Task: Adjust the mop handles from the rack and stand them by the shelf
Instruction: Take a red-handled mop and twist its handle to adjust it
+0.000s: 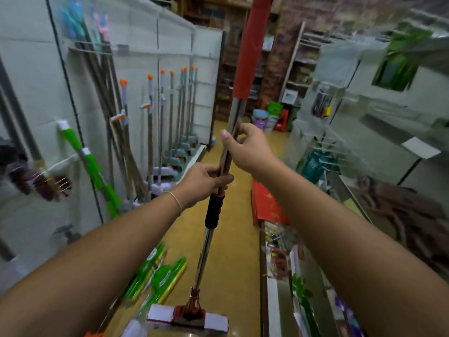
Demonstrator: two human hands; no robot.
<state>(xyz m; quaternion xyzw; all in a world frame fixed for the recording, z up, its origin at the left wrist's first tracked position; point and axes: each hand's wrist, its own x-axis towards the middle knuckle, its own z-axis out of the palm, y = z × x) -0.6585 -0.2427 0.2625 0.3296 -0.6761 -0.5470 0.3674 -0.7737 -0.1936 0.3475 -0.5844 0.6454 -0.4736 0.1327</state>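
I hold one mop upright in the aisle; its steel handle [235, 113] has a red sleeve at the top, a black foam grip [214, 210] lower down and a white sponge head [188, 321] on the floor. My left hand [204, 182] grips the pole just above the black grip. My right hand [250, 147] grips it higher up, below the red sleeve. Several more mops with orange-tipped handles [161, 110] lean along the white rack [136, 69] on the left.
A green-handled mop [93, 166] and green packaged mop heads [158, 276] stand at lower left. Shelves with packaged goods [315, 215] line the right side. The yellow floor aisle [233, 251] runs ahead to buckets and stools [269, 117] at the far end.
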